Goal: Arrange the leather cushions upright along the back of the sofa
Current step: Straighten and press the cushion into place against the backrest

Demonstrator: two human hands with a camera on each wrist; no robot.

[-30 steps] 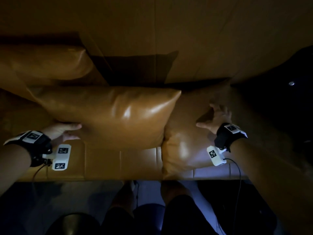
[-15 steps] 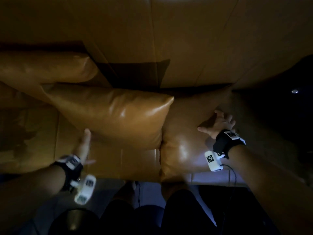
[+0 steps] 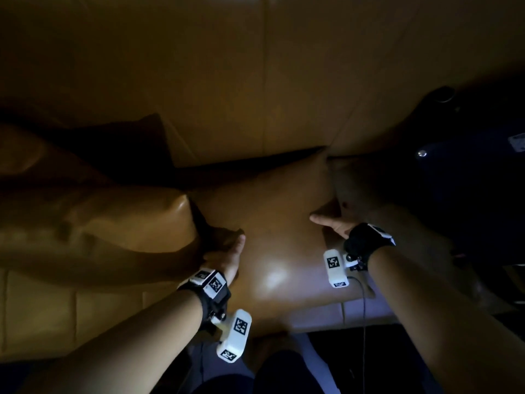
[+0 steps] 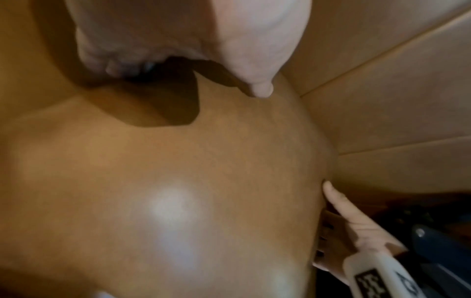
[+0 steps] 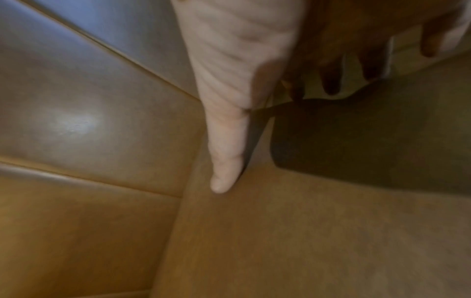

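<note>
Cushion [image 3: 278, 237] clasped between left hand [image 3: 227, 248] and right hand [image 3: 331, 220], thumbs in front; apparently leaning back on sofa back [image 3: 255, 95].

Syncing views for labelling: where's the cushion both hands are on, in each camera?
Head: the right cushion sits centre, between the left hand and right hand.
Left wrist: it fills the middle and lower left.
Right wrist: it takes the lower right, under the thumb.
Shared landmark: the seamed sofa back, at right in the left wrist view, at left in the right wrist view.
</note>
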